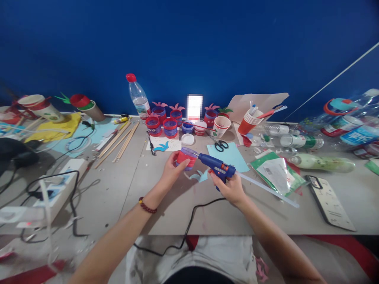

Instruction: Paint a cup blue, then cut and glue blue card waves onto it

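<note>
My left hand (174, 167) is closed around a small red and purple cup (186, 159), held above the table's middle. In my right hand (231, 186) is a blue glue gun (214, 162), its nozzle pointing left at the cup's upper right side. A long clear glue stick (269, 188) sticks out of the gun's back end. Blue paper leaves (199, 176) lie on the table between my hands, partly behind the cup. Behind the cup are a white lid (187, 139) and several small red and purple cups, among them one with eyes (153, 126).
Black-handled scissors (221, 146) lie on light blue paper (237, 157). A water bottle (138, 96) stands at the back. Plastic bottles (322, 162) and a phone (331, 203) are right; wooden sticks (126, 142) and a power strip (63, 193) left. The gun's cord (191, 221) crosses the front edge.
</note>
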{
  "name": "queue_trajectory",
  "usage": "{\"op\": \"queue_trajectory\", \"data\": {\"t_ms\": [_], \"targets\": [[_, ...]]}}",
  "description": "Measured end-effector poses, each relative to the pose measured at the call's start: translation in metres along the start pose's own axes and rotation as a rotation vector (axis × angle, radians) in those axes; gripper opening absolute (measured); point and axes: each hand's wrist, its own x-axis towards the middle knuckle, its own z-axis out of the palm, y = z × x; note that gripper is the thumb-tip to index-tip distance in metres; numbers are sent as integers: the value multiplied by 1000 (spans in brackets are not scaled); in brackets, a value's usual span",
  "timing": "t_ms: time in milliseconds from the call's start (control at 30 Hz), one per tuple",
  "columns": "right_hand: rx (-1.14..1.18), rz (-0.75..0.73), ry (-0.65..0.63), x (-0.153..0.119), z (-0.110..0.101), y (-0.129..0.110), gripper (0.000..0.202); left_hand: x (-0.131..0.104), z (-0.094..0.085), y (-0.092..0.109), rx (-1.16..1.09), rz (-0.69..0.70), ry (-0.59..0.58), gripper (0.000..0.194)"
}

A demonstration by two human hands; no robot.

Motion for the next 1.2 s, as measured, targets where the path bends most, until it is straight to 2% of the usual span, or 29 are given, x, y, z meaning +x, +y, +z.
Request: {"op": "queue_trajectory", "data": {"t_ms": [467, 667, 800, 967, 1200], "targets": [[-180, -71, 46, -2, 0, 6, 24, -2, 3, 3, 16, 49, 32, 45], [-348, -251, 95, 0, 0, 4, 18, -1, 2, 1, 12, 47, 48, 49], [-358, -290, 80, 0, 0, 1, 14, 2, 0, -2, 30, 84, 82, 50], [-316, -226, 90, -1, 0, 2, 20, 4, -3, -4, 41, 97, 137, 52], [42, 35, 16, 0, -1, 3, 30, 4, -1, -4, -7, 118, 126, 56]]}}
